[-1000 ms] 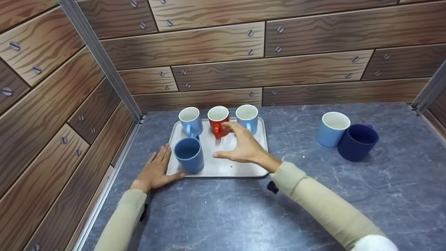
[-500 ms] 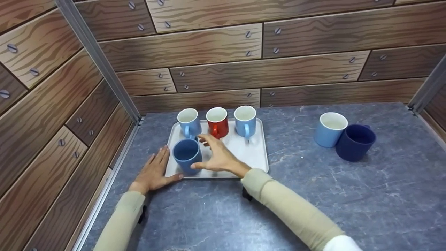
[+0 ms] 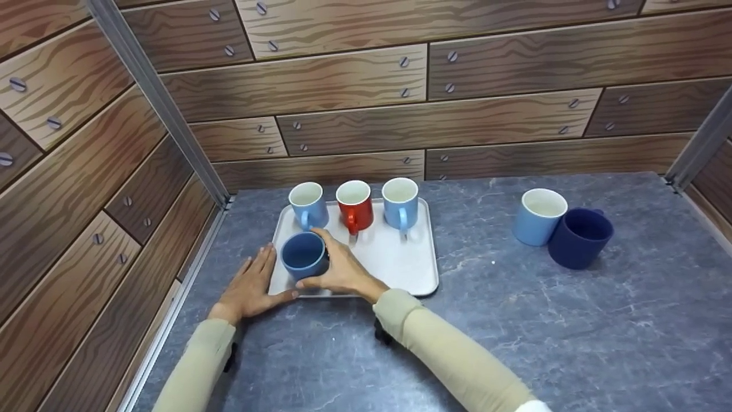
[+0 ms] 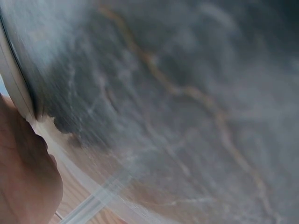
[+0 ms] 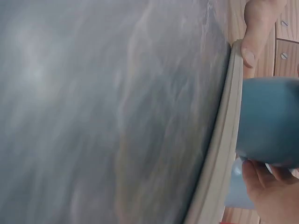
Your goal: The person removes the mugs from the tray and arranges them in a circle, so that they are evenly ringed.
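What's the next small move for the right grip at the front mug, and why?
I'd probably firm up the right grip on the front mug before shifting it: its thumb and fingers curve round the mug's side, and the left grip lies at the front left corner of the tray, likely able to steady it.

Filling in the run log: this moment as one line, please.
right hand: grips medium-blue mug | left hand: at near-left corner of tray | red mug: between two light-blue mugs

Plank-patterned walls (image 3: 354, 74) — marbled tabletop (image 3: 629, 326)
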### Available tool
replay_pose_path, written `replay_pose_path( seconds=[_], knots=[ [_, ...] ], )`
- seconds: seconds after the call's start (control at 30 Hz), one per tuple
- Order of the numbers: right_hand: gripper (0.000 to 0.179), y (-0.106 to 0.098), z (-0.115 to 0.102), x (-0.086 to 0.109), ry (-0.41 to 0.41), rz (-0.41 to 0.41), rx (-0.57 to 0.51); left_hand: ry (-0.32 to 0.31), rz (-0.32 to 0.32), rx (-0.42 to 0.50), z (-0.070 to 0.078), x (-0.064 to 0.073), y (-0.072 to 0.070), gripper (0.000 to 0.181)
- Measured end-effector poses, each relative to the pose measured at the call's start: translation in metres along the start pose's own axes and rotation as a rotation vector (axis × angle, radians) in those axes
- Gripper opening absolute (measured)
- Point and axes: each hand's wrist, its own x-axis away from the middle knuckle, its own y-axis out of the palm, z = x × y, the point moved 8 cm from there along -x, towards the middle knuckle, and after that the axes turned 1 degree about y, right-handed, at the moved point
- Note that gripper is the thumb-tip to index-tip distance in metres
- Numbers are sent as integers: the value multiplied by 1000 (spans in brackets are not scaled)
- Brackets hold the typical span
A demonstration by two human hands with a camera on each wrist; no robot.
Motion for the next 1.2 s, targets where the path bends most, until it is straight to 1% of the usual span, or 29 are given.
replay_pose_path(
  seconds=[0.2,0.3,0.43,0.57,0.73,0.83,1.07,1.2],
  knots=[
    [111,3,1,-2,7,51,-60,12,7,3,0,-1,0,123],
    [108,4,2,-1,11,73,-90,13,12,7,0,2,0,123],
    [105,0,1,0,6,97,-116,20,18,9,1,2,-1,122],
    [102,-8,-3,4,-8,106,-129,15,11,7,1,2,-1,122],
    [99,-22,-11,11,-31,112,-137,4,-2,1,0,1,-1,122],
    [98,-32,-16,18,-50,114,-136,-2,-11,1,1,-1,-2,123],
    [97,-61,-24,44,-105,130,-141,-6,-7,-6,1,-2,-1,123],
    [100,-79,-22,60,-103,148,-126,-3,-13,-6,2,0,0,123]
  ],
)
